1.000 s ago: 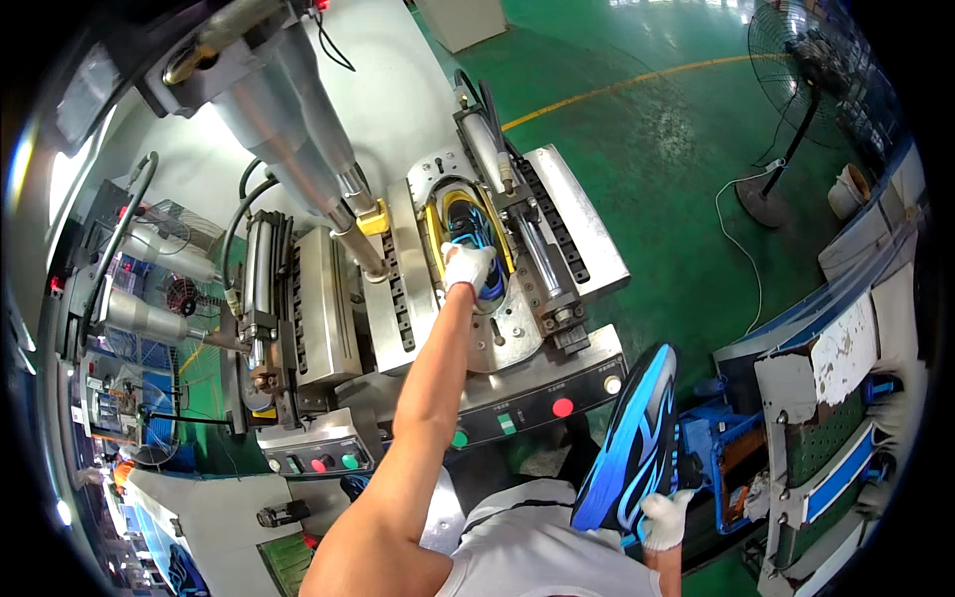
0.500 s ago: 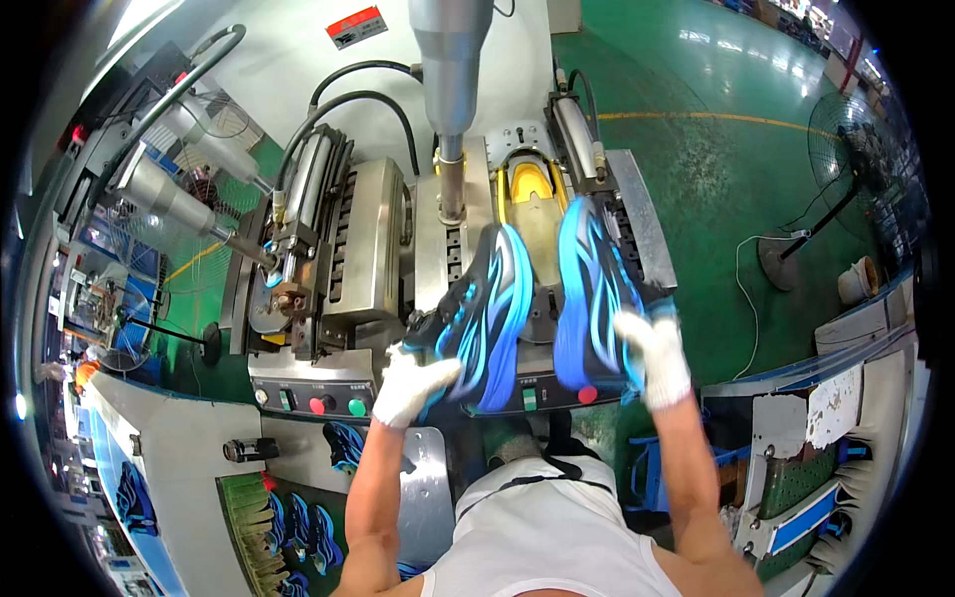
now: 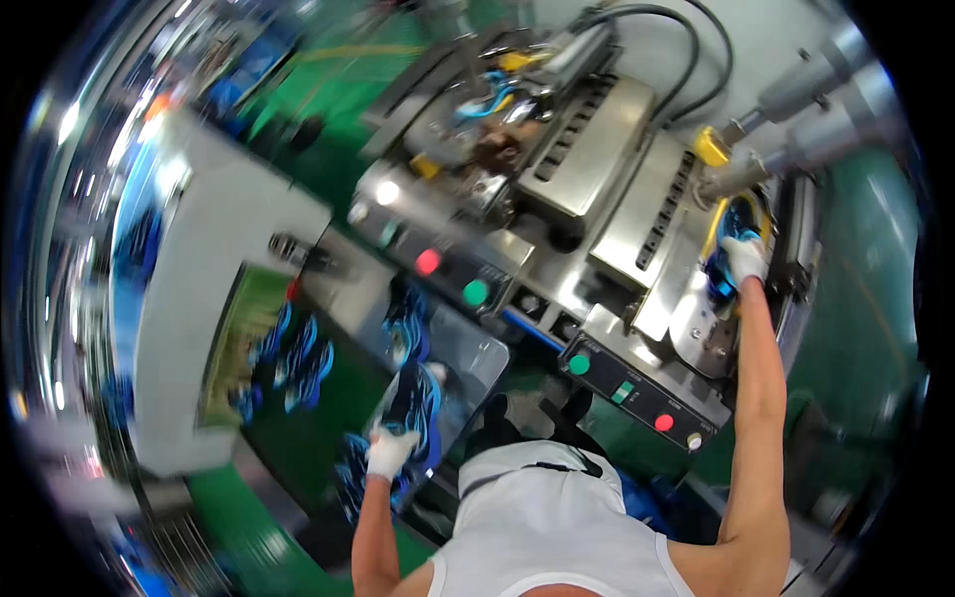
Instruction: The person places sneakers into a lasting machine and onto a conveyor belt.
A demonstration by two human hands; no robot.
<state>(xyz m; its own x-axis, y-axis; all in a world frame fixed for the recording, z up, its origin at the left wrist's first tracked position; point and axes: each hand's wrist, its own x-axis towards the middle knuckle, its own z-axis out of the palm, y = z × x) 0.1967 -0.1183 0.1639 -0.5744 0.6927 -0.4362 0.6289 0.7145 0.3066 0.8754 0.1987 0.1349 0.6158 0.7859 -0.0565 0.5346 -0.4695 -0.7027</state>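
From my end: big steel machine [image 3: 602, 144] fills the upper right, metal counter [image 3: 466, 353] lower left of it, then a green mat [image 3: 288, 443]. Yellow-railed cradle [image 3: 694, 330] sits at the machine's right side. One blue-black shoe [image 3: 722, 274] is in that cradle, so that station is filled. Several more shoes [image 3: 300, 363] lie out on the mat; can't tell which, if any, have been through. My left hand [image 3: 390, 453] looks closed on another shoe [image 3: 425, 403] by the counter's edge. My right hand [image 3: 746, 261] touches the cradle shoe; blurry, can't tell if gripping.
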